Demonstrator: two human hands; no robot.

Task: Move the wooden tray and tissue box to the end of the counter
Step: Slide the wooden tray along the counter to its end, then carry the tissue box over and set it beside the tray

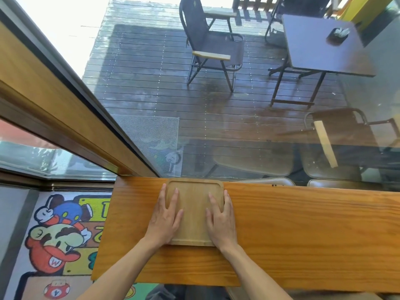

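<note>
A light wooden tray (194, 204) with a raised rim lies flat on the orange-brown wooden counter (303, 234), close to the counter's left end and up against the window. My left hand (165, 219) rests on the tray's left side, thumb over the outer rim and fingers spread inside. My right hand (220, 221) lies the same way on the tray's right side. Both hands press flat on the tray with fingers apart. No tissue box shows on the counter.
A large glass window (238, 126) rises right behind the counter; a deck with folding chairs (212, 48) and a dark table (320, 46) lies outside. The counter's left end (106, 224) drops to a floor with a cartoon mat (60, 234). A wooden window frame (65, 118) runs diagonally at left.
</note>
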